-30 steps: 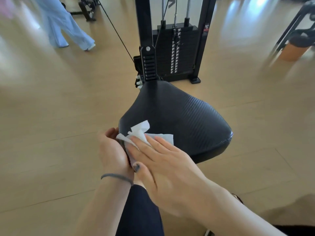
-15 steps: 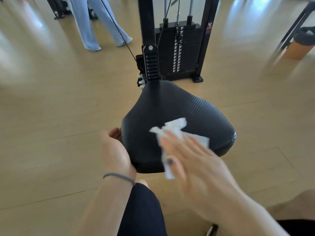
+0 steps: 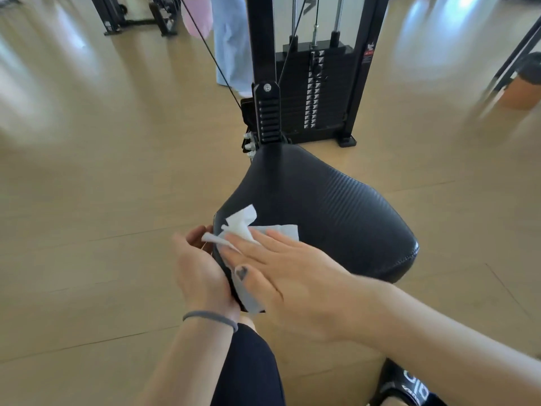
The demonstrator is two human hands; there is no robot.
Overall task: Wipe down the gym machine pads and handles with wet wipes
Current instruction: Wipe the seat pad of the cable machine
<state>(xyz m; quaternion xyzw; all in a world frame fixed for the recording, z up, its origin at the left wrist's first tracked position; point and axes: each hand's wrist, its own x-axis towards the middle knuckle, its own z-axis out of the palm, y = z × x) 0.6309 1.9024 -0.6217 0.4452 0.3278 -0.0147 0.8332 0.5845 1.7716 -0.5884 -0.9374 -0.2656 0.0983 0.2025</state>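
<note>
White wipe (image 3: 265, 230) lies flat under my right hand (image 3: 295, 276), fingers straight, pressing it onto the black seat pad (image 3: 336, 212); my left hand (image 3: 199, 271) cups the pad's edge.

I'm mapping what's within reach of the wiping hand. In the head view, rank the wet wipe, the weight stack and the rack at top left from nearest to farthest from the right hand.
From the right hand:
1. Wet wipe, directly under its fingers on the seat pad.
2. Weight stack, straight ahead behind the pad.
3. Rack, far off at top left.
</note>
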